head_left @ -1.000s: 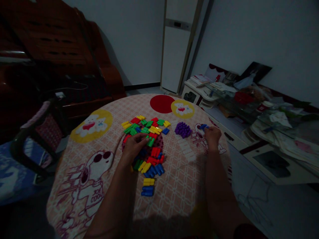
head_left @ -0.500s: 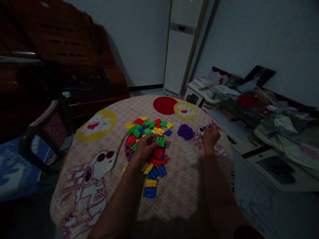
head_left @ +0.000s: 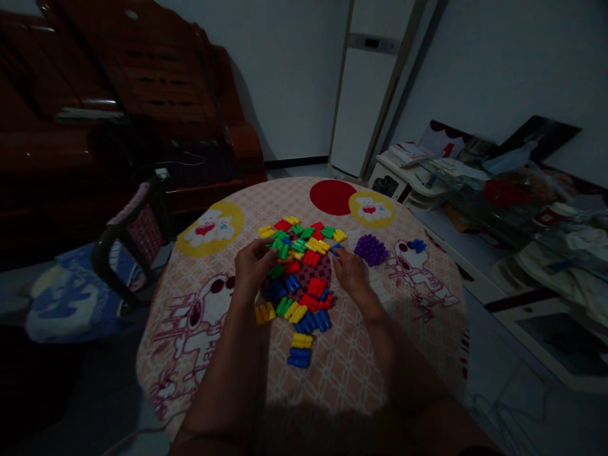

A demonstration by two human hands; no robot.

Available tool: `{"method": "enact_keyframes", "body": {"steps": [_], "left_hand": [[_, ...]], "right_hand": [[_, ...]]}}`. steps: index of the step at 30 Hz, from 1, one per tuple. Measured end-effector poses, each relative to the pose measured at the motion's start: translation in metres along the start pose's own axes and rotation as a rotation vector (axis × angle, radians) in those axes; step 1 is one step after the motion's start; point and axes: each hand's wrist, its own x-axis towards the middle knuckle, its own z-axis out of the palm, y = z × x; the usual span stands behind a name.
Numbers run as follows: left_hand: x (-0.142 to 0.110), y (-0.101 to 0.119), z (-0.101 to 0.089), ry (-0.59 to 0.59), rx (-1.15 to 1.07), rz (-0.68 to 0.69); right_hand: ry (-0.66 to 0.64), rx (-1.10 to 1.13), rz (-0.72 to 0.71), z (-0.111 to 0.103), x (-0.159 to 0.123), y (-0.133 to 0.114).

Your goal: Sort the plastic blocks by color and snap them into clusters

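Several bundled plastic building blocks in red, yellow, green and blue lie in a loose heap on the cloth-covered round table [head_left: 361,354]. At the heap's left edge, my left hand [head_left: 253,269] has thumb and fingers closed around a green block [head_left: 281,247], partly hidden among others. My right hand [head_left: 350,272] comes in from the right, its fingertips pinching a blue block [head_left: 337,248]. Right of that hand sits a group of purple blocks [head_left: 371,249]. Farther right, a single blue block [head_left: 418,244] lies alone. Nearest me are a yellow block [head_left: 302,341] and a blue block [head_left: 299,358].
A dark-framed chair [head_left: 128,247] stands left of the table, with a wooden sofa [head_left: 161,82] behind it. Along the right wall runs a low cabinet [head_left: 517,329] piled with papers and bags. A tall white appliance [head_left: 363,107] stands in the back corner.
My right hand has left a blue block on the table's right side and moved left to the heap. My left hand has shifted to the heap's left edge. The view has turned slightly left.
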Motion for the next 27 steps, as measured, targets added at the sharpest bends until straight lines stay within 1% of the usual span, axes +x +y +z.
{"method": "enact_keyframes", "body": {"steps": [2, 4, 7, 9, 11, 15, 19, 22, 25, 27], "left_hand": [[0.004, -0.004, -0.012, 0.081, 0.069, -0.001], [0.007, -0.009, -0.021, 0.134, 0.140, 0.004], [0.007, -0.012, -0.027, 0.184, 0.217, -0.015], [0.006, -0.012, -0.028, 0.183, 0.252, -0.039], [0.004, -0.011, -0.026, 0.157, 0.246, -0.055], [0.004, -0.014, -0.019, 0.087, 0.097, -0.072], [0.004, -0.019, -0.013, 0.060, 0.007, -0.098], [0.003, -0.021, -0.011, 0.033, -0.026, -0.116], [0.002, -0.020, -0.012, 0.027, -0.034, -0.117], [0.002, -0.018, -0.012, 0.034, -0.024, -0.117]], "right_hand": [[-0.062, 0.023, -0.043, 0.002, -0.003, -0.004], [-0.128, 0.049, -0.117, 0.001, -0.007, -0.013], [-0.234, 0.064, -0.266, 0.002, -0.012, -0.031], [-0.318, 0.058, -0.383, 0.006, -0.015, -0.043], [-0.378, 0.022, -0.476, 0.012, -0.018, -0.052], [-0.392, -0.124, -0.559, 0.023, -0.023, -0.063], [-0.355, -0.213, -0.592, 0.030, -0.026, -0.066], [-0.332, -0.161, -0.557, 0.029, -0.027, -0.065], [-0.336, 0.002, -0.478, 0.015, -0.022, -0.061], [-0.275, 0.112, -0.389, -0.002, -0.016, -0.053]]}}
